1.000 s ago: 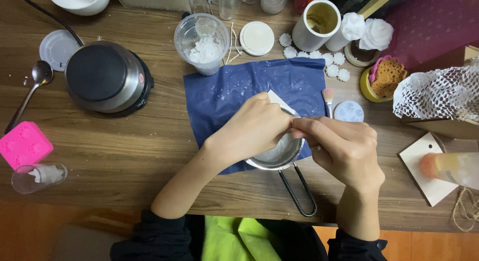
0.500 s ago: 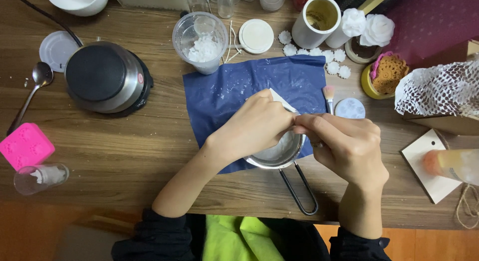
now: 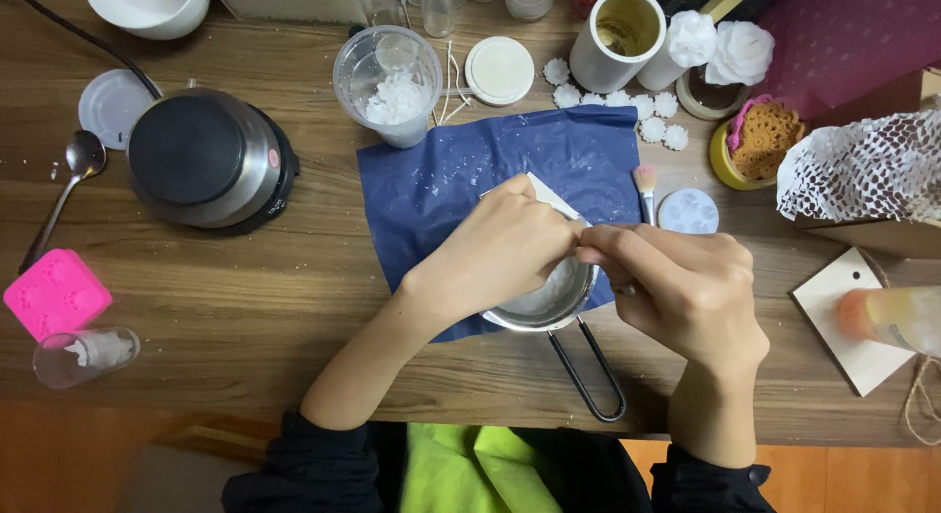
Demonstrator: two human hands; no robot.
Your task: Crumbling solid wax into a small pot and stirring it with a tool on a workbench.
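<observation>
The small round steel pot with a black wire loop handle (image 3: pixel 549 307) stands on the near edge of a dark blue cloth (image 3: pixel 461 190), almost in the middle of the table (image 3: pixel 245 307), and both hands meet just above it. The left hand (image 3: pixel 500 248) covers most of the pot, with its fingers bent down and pinched together at the rim; a white folded piece of paper or card (image 3: pixel 554 197) shows from behind them, but I cannot tell if the fingers really hold it. The right hand (image 3: pixel 686 288) comes from the other side, its fingers closed narrowly on something small that stays hidden, tip against tip with the left hand. The cloth, I think, lies there to catch spilled bits, because white crumbs are spread over it. At its far edge stands a clear plastic cup with white flakes (image 3: pixel 392 77), with a white round lid (image 3: pixel 500 70) beside it. A small brush with pink bristles (image 3: pixel 645 185) and a pale round disc (image 3: pixel 688 211) lie right of the hands. Further left sits a round electric hot plate (image 3: pixel 206 160), then a metal spoon (image 3: pixel 69 180) and a pink silicone mould (image 3: pixel 56 293).
</observation>
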